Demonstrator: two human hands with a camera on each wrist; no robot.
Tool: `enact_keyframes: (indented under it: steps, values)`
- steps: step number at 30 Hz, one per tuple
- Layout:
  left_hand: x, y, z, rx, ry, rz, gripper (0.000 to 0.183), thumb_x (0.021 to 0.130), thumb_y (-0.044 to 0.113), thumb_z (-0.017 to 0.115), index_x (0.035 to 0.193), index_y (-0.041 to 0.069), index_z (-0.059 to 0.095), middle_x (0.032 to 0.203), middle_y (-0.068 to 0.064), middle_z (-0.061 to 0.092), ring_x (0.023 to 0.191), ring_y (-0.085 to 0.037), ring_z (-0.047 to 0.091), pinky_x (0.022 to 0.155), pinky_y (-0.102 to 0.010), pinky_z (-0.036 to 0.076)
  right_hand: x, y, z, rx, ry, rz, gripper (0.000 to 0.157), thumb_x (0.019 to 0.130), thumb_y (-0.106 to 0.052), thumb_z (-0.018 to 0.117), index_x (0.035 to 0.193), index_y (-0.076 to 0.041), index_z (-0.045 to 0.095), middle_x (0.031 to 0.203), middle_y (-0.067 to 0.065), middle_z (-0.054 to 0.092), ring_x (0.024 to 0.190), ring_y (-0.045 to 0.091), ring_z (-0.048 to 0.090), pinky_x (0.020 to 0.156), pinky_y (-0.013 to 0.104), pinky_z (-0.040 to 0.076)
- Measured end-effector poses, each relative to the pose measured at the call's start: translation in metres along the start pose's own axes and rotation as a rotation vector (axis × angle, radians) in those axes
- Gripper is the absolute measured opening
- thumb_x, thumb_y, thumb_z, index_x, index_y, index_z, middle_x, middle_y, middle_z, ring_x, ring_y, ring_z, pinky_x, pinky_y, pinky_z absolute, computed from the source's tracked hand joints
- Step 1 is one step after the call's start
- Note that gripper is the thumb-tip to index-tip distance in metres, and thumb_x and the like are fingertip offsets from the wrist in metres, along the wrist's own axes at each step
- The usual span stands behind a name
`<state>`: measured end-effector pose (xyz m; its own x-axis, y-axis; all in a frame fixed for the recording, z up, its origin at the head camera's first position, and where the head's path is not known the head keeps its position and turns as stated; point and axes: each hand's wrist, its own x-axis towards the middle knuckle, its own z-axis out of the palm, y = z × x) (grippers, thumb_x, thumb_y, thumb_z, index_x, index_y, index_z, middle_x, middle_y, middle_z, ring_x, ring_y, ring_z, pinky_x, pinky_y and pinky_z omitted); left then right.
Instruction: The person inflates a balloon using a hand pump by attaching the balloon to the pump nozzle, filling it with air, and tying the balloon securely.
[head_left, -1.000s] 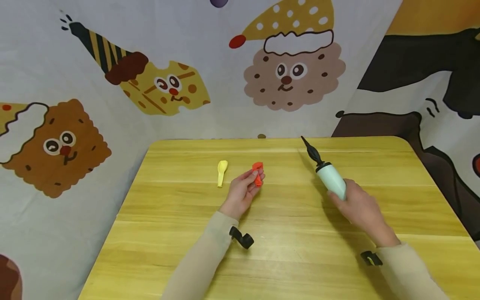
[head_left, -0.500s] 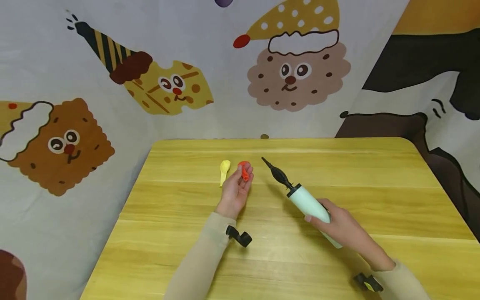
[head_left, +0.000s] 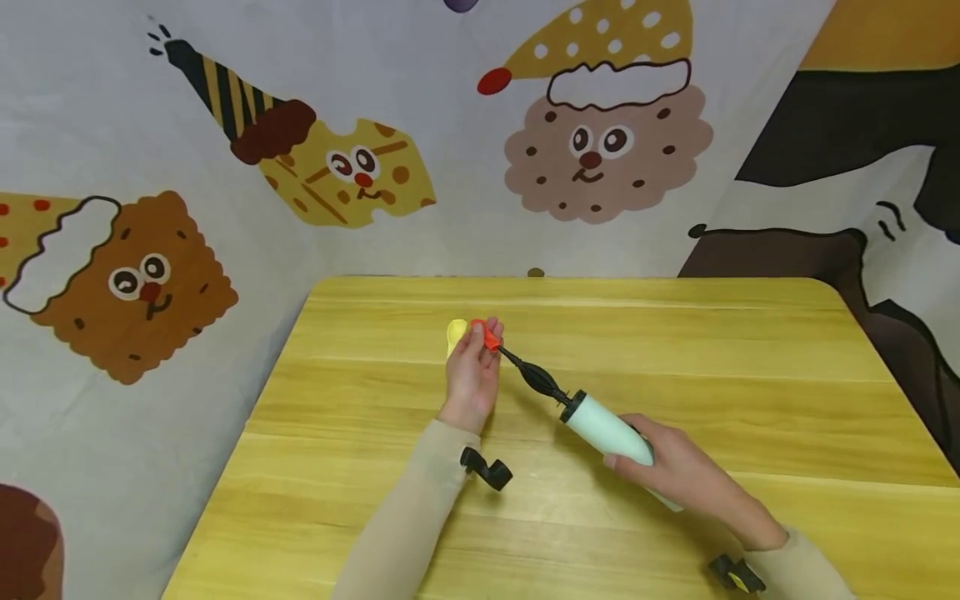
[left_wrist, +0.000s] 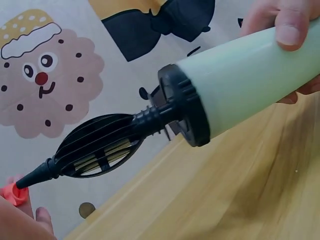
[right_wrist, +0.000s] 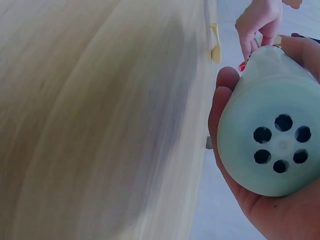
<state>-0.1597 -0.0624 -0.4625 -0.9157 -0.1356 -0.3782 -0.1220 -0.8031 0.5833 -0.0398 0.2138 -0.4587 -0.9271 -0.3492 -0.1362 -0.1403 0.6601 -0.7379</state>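
My left hand (head_left: 471, 375) pinches a limp red balloon (head_left: 491, 337) between thumb and fingers, above the far middle of the table. The right hand (head_left: 678, 467) grips the pale green barrel of a balloon pump (head_left: 607, 429), which slants up to the left. In the head view the pump's black nozzle (head_left: 538, 377) meets the balloon's mouth. Seen from the left wrist, the nozzle tip (left_wrist: 25, 183) is at the opening of the red balloon (left_wrist: 15, 194); how deep it sits I cannot tell. The right wrist view shows the pump's holed end (right_wrist: 272, 187).
A flat yellow balloon (head_left: 456, 331) lies on the wooden table (head_left: 337, 483) just left of my left hand, which partly covers it. Behind the table hangs a white cloth (head_left: 465, 242) printed with cartoon biscuits. A black camera mount (head_left: 486, 469) is on the left wrist.
The pump has swung left and toward me, its nozzle coming from the far right to the red balloon's mouth. My left hand has shifted slightly left, partly covering the yellow balloon.
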Motion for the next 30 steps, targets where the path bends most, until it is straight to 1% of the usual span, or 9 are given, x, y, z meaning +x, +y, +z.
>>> enact_keyframes:
  steps: [3,6,11,14,18,21,24,27,30]
  values:
    - [-0.001,-0.002,0.001,-0.038,-0.009,0.001,0.018,0.108,0.013,0.054,0.124,0.004,0.057,0.142,-0.023,0.059,0.12,-0.023,0.067,0.109,-0.034,0.048,0.001,-0.001,0.0,-0.017,0.011,-0.006,0.062,0.094,-0.042,0.076,0.138,-0.002,0.058,0.113,0.009,0.07,0.084,0.013,0.061,0.066,0.031,0.053]
    - [-0.003,-0.003,0.001,-0.071,-0.013,-0.003,0.022,0.108,0.013,0.056,0.128,0.004,0.056,0.139,-0.021,0.062,0.117,-0.022,0.069,0.106,-0.035,0.051,0.001,-0.002,0.0,-0.021,0.015,-0.014,0.062,0.094,-0.042,0.076,0.138,-0.001,0.058,0.114,0.009,0.07,0.085,0.013,0.061,0.066,0.032,0.053]
    - [-0.006,-0.005,0.001,-0.072,-0.034,0.012,0.018,0.107,0.013,0.057,0.123,0.006,0.058,0.132,-0.019,0.067,0.111,-0.021,0.072,0.101,-0.035,0.054,0.002,-0.004,0.001,-0.008,0.017,-0.013,0.063,0.094,-0.042,0.076,0.139,-0.001,0.058,0.115,0.011,0.069,0.086,0.015,0.061,0.067,0.034,0.053]
    - [-0.008,-0.007,-0.001,-0.062,-0.074,0.031,0.017,0.107,0.011,0.057,0.122,0.004,0.057,0.131,-0.02,0.067,0.109,-0.021,0.072,0.101,-0.034,0.054,0.003,-0.006,0.002,0.004,0.015,-0.012,0.063,0.095,-0.042,0.075,0.139,-0.001,0.057,0.116,0.012,0.069,0.087,0.015,0.062,0.067,0.035,0.053]
    - [-0.012,-0.01,-0.003,-0.024,-0.137,0.069,0.024,0.106,0.007,0.058,0.129,0.001,0.052,0.131,-0.021,0.067,0.112,-0.022,0.071,0.103,-0.035,0.053,0.004,-0.009,0.004,0.011,0.019,-0.014,0.063,0.095,-0.042,0.075,0.14,-0.001,0.057,0.115,0.011,0.07,0.087,0.015,0.062,0.068,0.035,0.053]
    - [-0.015,-0.013,-0.003,-0.01,-0.182,0.1,0.033,0.104,0.002,0.059,0.135,-0.001,0.047,0.139,-0.027,0.059,0.116,-0.024,0.069,0.107,-0.036,0.051,0.006,-0.011,0.005,0.015,0.024,-0.012,0.063,0.096,-0.042,0.074,0.139,0.0,0.057,0.114,0.011,0.07,0.087,0.015,0.062,0.068,0.035,0.053]
    - [-0.017,-0.015,-0.003,-0.004,-0.218,0.124,0.038,0.103,-0.001,0.059,0.138,-0.003,0.046,0.144,-0.03,0.054,0.119,-0.025,0.067,0.109,-0.037,0.048,0.007,-0.014,0.006,0.02,0.027,-0.006,0.063,0.096,-0.042,0.074,0.139,0.0,0.057,0.114,0.011,0.07,0.086,0.015,0.062,0.068,0.035,0.053]
    - [-0.018,-0.017,-0.003,0.001,-0.246,0.139,0.039,0.102,0.0,0.06,0.138,-0.004,0.046,0.141,-0.028,0.057,0.119,-0.024,0.067,0.11,-0.038,0.048,0.007,-0.016,0.007,0.019,0.029,0.002,0.064,0.096,-0.043,0.073,0.139,0.001,0.057,0.113,0.012,0.07,0.087,0.015,0.063,0.068,0.035,0.054]
    - [-0.019,-0.019,-0.004,0.012,-0.269,0.135,0.038,0.104,0.003,0.06,0.139,-0.006,0.047,0.135,-0.024,0.063,0.118,-0.023,0.067,0.11,-0.037,0.048,0.008,-0.019,0.008,0.021,0.029,0.003,0.063,0.096,-0.043,0.073,0.138,0.001,0.057,0.111,0.011,0.07,0.086,0.016,0.063,0.068,0.036,0.054]
